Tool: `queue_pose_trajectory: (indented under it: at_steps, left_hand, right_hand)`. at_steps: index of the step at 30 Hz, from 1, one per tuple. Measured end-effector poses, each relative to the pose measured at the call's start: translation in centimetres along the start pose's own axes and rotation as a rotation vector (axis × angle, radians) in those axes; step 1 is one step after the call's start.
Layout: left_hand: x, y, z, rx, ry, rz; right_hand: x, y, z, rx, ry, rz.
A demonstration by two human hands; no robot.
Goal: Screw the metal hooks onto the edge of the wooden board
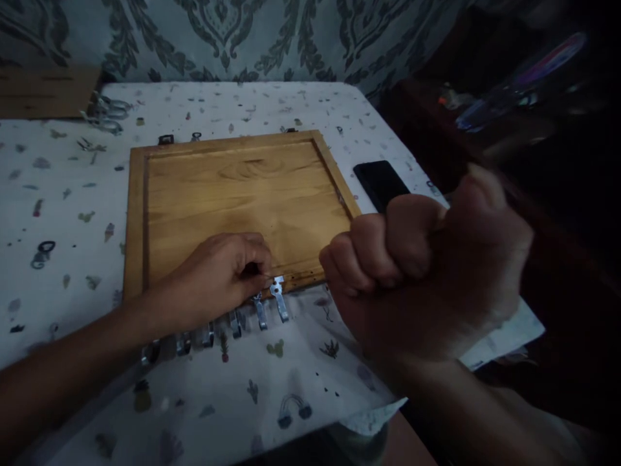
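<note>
Along the near edge of the wooden board (242,200): six metal hooks (280,305) visible.
Hooks silvery, bent; board honey-brown, grainy, rim raised. Two hands, apart: my left hand (226,272) pinched at board's rightmost hook, grip contents unclear; right hand (431,272) fisted off board's near-right corner, can't tell on what. One black phone (381,182) right of board.

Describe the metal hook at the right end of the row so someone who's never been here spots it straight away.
Find the white printed tablecloth, then the large wooden board lying on it. Along the board's near edge sits a row of silvery metal hooks. Yours is the rightmost hook, just past the pinching left hand, with neighbouring hooks only on its left.
</note>
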State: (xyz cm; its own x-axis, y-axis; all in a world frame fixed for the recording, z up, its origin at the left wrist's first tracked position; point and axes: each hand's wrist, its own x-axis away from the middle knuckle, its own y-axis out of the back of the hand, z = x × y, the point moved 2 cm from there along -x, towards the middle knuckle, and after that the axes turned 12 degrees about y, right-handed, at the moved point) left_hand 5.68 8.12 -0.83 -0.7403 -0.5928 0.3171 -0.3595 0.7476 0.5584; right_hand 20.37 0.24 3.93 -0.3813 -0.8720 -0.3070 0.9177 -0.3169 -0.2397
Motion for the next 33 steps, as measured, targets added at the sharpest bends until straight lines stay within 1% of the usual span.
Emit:
queue_pose_trajectory:
  at_steps: [2, 3, 7, 10, 13, 15, 16, 19, 21, 24, 26, 28, 30, 33]
  left_hand:
    - [0.0, 0.0, 0.0, -0.009, 0.013, 0.005]
    - [-0.1, 0.0, 0.0, -0.013, 0.015, 0.004]
    - [-0.2, -0.1, 0.1, -0.025, -0.004, -0.006]
    - [-0.2, -0.2, 0.2, -0.015, -0.025, -0.021]
    - [-0.2, -0.2, 0.2, -0.002, -0.029, -0.026]
    - [-0.1, -0.3, 0.2, -0.008, -0.02, -0.025]
    - [-0.1, -0.3, 0.2, -0.011, -0.014, -0.027]
    - [-0.2, -0.3, 0.3, -0.015, 0.0, -0.04]
    - [-0.2, -0.3, 0.3, -0.023, -0.008, -0.04]
    - [-0.3, -0.2, 0.4, -0.035, -0.046, -0.035]
    - [-0.3, -0.2, 0.4, -0.033, -0.066, -0.035]
    - [-0.2, -0.2, 0.4, -0.031, -0.072, -0.03]
    - [-0.2, -0.1, 0.4, -0.039, -0.073, -0.024]
    - [-0.2, -0.1, 0.4, -0.053, -0.081, -0.024]
  right_hand:
    - [-0.1, -0.3, -0.3, -0.137, 0.063, -0.078]
    - [-0.1, -0.4, -0.4, -0.185, 0.071, -0.097]
    - [0.1, -0.8, -0.5, -0.243, 0.028, -0.097]
    - [0.2, -1.1, -0.1, -0.285, 0.025, -0.102]
    - [-0.1, -1.1, 0.2, -0.258, 0.003, -0.105]
    - [-0.3, -0.9, -0.1, -0.22, -0.104, -0.044]
    - [-0.2, -0.8, -0.5, -0.206, -0.199, 0.026]
    - [0.7, 0.1, -2.1, -0.162, -0.558, 0.235]
    - [1.6, 1.0, -2.9, -0.121, -0.661, 0.288]
    - [3.1, 2.4, -3.6, 0.06, -0.793, 0.312]
    - [4.0, 3.0, -3.7, 0.164, -0.801, 0.347]
    - [4.7, 3.2, -3.6, 0.228, -0.736, 0.373]
    - [5.4, 3.1, -3.5, 0.253, -0.669, 0.389]
    - [6.1, 2.8, -3.7, 0.246, -0.629, 0.448]
